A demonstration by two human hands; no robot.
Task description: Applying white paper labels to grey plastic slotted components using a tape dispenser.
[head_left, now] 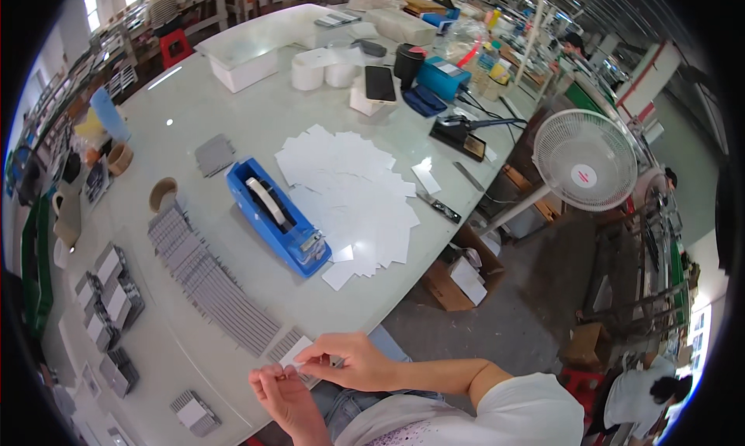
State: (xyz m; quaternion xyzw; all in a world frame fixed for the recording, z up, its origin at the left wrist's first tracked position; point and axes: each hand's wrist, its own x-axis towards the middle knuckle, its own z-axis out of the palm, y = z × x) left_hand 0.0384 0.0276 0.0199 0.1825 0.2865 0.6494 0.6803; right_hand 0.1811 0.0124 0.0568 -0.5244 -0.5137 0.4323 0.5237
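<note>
The right hand (349,362) pinches a small white card (293,353) between thumb and fingertips, right in front of the person's body. The left hand (289,403) meets it there, fingers bunched near the card's lower edge; whether they grip it too, I cannot tell. A light pinch at the edges, with both hands close together, would probably keep the card flat and uncreased.

Just beyond the fingers lies a short gray ribbed block (284,343). Ahead and to the left of the hands, a long curved row of gray ribbed pieces (213,279) stands tightly packed, hard-looking and straight-edged. Straight ahead of them sits a blue tape dispenser (304,256), glossy and plastic, with a pale roll in it. Beside it, on the hands' far right, spreads a loose heap of white cards (349,190), thin, matte and square-cornered, on the smooth, shiny table (186,112).
</note>
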